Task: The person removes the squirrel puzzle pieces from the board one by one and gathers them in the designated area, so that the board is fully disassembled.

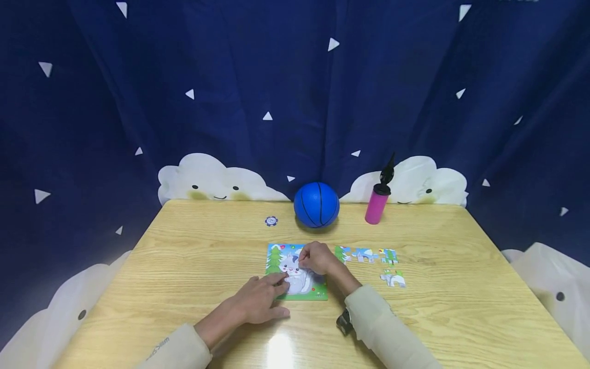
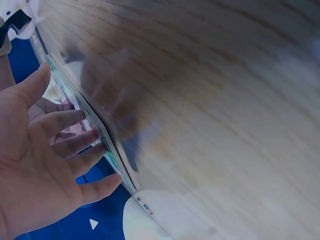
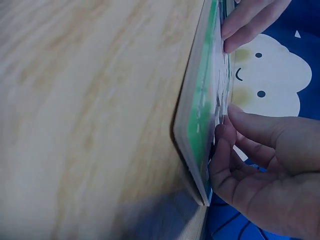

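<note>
My left hand (image 1: 262, 300) reaches in from the lower left of the head view, its grip spread: the fingers are extended and apart, their tips on the puzzle (image 1: 299, 282), and the thumb points away to the side, near the lower edge. The puzzle lies flat just below the centre of the frame, a green-bordered picture of a pale animal with a bushy tail beside green trees. My right hand (image 1: 318, 259) comes in from the lower right and covers the puzzle's upper right part. Its grip is together, thumb against curled fingers, clamped on what looks like a puzzle piece (image 3: 223, 116); in the right wrist view only a thin pale edge shows at my thumb tip, and my fingers hide the rest.

To the right of the puzzle, loose pieces (image 1: 365, 255) lie in a short row, with more just below the row's right end. All of this rests on a wood-grained tabletop (image 1: 193, 256). Above the puzzle in the frame sits a blue ball (image 1: 316, 205) with black lines; a round chip (image 1: 271, 221) lies to its left, and a pink cylinder (image 1: 377, 207) with a black top stands to its right. Across the upper frame hangs a dark blue curtain (image 1: 258, 66) with white triangles and smiling clouds. Pale sleeves (image 1: 378, 323) cover my forearms.
</note>
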The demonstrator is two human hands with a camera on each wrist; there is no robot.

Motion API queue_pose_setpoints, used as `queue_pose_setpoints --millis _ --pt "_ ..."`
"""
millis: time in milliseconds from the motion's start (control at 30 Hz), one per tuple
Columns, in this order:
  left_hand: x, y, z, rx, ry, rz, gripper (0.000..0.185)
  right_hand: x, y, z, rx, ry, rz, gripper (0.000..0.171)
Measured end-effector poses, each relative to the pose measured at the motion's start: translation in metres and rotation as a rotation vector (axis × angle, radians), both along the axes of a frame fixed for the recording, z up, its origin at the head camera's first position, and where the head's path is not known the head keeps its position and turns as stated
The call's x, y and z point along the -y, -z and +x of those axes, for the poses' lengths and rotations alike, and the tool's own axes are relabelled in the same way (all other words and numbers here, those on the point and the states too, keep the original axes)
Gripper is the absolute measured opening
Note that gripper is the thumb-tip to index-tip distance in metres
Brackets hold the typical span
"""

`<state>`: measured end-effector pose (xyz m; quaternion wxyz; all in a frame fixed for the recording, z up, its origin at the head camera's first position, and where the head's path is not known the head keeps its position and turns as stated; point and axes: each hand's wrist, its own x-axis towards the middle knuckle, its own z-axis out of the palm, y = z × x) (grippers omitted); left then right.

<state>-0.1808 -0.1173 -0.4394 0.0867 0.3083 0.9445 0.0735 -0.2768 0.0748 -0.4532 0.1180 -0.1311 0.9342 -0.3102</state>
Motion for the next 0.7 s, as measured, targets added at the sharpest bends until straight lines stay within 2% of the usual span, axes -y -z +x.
queue_pose_setpoints --millis 533,700 --pt "0.0003 0.0004 0.0004 -0.007 0.000 -0.008 0.065 0.0010 -0.0019 -0.0002 0.017 0.011 -0.047 0.009" --pt "0.0010 0.0007 0.0004 -0.004 0.003 -0.012 0.064 -0.0021 -0.0033 -0.0007 0.041 0.016 -0.140 0.006"
